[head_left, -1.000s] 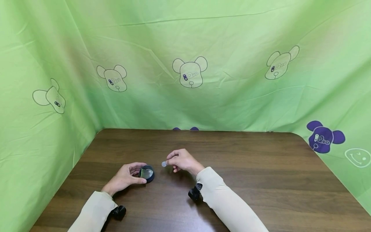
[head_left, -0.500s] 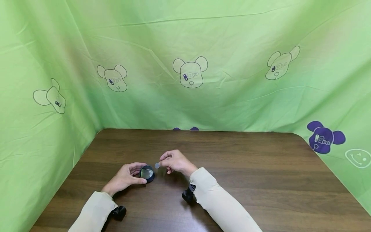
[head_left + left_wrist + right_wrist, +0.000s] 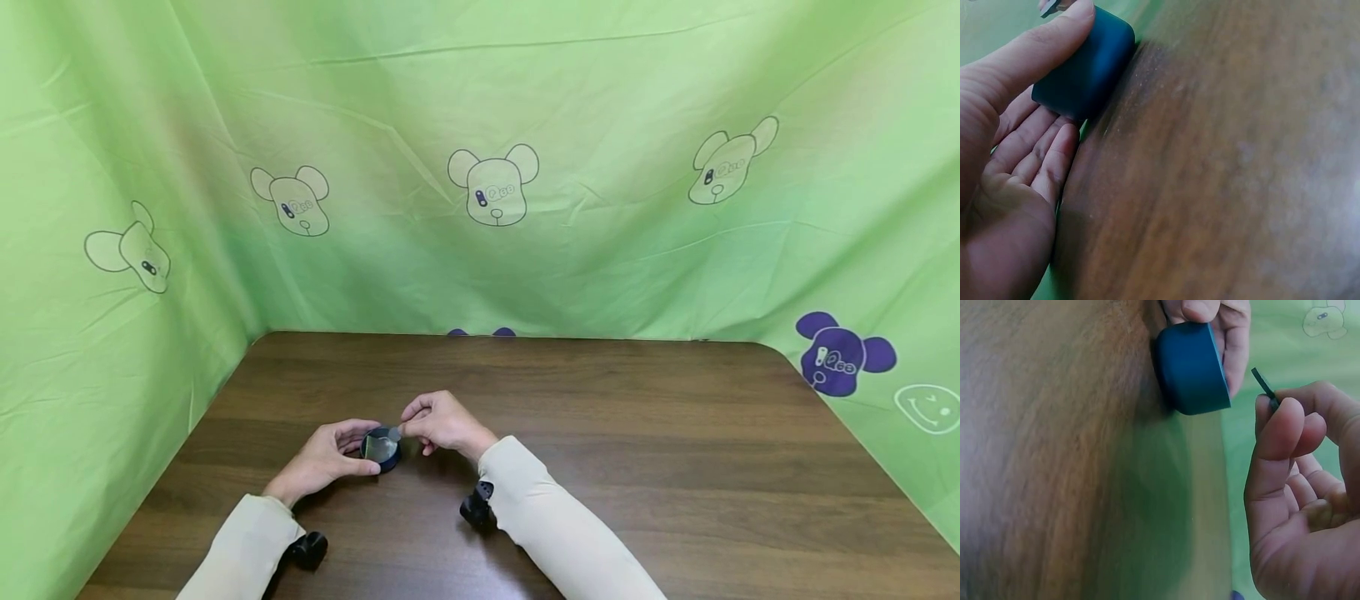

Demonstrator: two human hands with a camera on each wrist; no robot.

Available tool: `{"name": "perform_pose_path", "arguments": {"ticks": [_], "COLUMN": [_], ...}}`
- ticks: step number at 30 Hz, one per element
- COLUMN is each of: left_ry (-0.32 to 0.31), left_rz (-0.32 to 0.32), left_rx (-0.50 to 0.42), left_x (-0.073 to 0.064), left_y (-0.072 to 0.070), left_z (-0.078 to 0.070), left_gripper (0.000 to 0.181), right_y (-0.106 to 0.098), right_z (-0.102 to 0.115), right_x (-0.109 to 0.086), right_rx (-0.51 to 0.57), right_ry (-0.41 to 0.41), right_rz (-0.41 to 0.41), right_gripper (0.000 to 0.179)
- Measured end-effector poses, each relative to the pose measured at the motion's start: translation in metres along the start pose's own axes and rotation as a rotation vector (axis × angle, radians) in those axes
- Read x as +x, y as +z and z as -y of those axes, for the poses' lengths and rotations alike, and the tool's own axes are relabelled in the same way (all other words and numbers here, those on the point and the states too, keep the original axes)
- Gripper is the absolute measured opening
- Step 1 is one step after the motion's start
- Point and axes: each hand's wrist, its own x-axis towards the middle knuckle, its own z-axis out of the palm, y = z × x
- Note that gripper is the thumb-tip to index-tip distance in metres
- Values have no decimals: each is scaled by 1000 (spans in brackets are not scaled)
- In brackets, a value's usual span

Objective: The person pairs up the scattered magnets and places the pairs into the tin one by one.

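A small dark-blue bowl (image 3: 388, 467) with a rounded base stands upright on the table. Its inside looks shiny and pale, with a greenish patch. My left hand (image 3: 326, 458) holds it from the left, thumb at the near side and fingers around the far side. In the left wrist view the thumb presses the wall of the bowl (image 3: 1094, 72). My right hand (image 3: 447, 422) pinches a thin, silver-grey coin (image 3: 394, 434) between thumb and fingers. The coin (image 3: 1261, 381) is tilted above the bowl's right rim, apart from it in the right wrist view.
The brown wooden table (image 3: 637, 433) extends far to the right and behind the hands. A green cloth (image 3: 585, 275) printed with bear heads hangs around its back and sides. A black wrist camera (image 3: 476, 506) sits beneath the right sleeve, another (image 3: 309, 550) beneath the left.
My right hand has moved left with the coin, bringing it from beside the bowl to over its rim. The left hand and the bowl have stayed still.
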Motion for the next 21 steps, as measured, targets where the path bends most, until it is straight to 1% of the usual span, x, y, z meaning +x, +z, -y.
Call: {"name": "perform_pose_path", "arguments": {"ticks": [8, 12, 21], "left_ry": [2, -10, -12], "left_rz": [0, 1, 4], "left_rx": [12, 6, 24], "left_x": [0, 1, 0], "left_y": [0, -1, -2], "left_z": [3, 4, 2], "left_gripper": [63, 63, 64], "right_y": [6, 10, 16], "right_z": [2, 2, 2], "right_x": [0, 1, 2], "right_rx": [-10, -3, -14], "right_ry": [-10, -7, -16], "right_rz": [7, 14, 19], "right_gripper": [13, 12, 11]}}
